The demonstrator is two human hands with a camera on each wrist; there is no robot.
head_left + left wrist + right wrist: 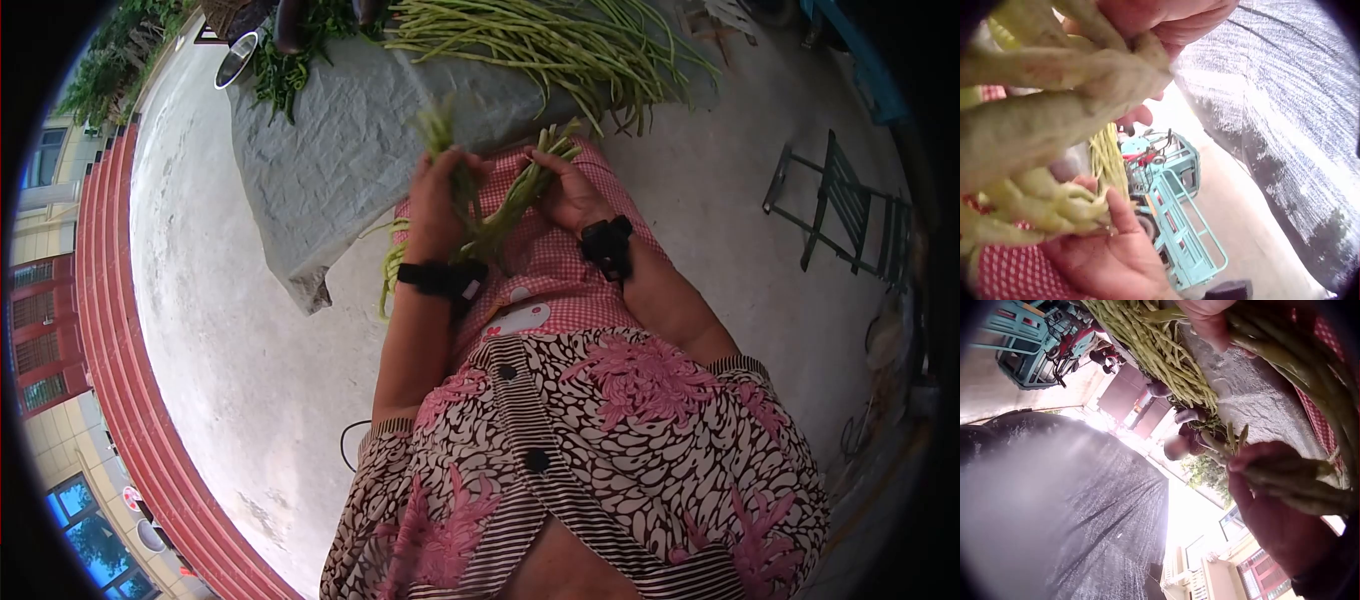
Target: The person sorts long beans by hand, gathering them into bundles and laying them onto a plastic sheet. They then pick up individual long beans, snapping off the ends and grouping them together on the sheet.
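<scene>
Above the lap, my left hand [437, 200] grips a bunch of green long beans [466, 188], whose upper ends blur above the fist. To its right, my right hand [575, 195] holds the ends of another bundle of long beans [515, 205] between thumb and fingers. The two bundles come together low between the wrists. In the left wrist view, thick bean pods [1054, 112] fill the near side, with the right hand [1116, 256] behind them. The right wrist view shows the left hand [1279, 531] with fingers curled round its beans, short ends sticking out.
A grey sheet [330, 140] covers the surface ahead, bearing a long bean pile [530, 45], green peppers [280, 75], eggplants [290, 25] and a metal bowl [237, 60]. Red checked cloth [560, 265] covers the lap. A folding chair [845, 205] stands right; a blue three-wheeled cart [1179, 231] is beyond.
</scene>
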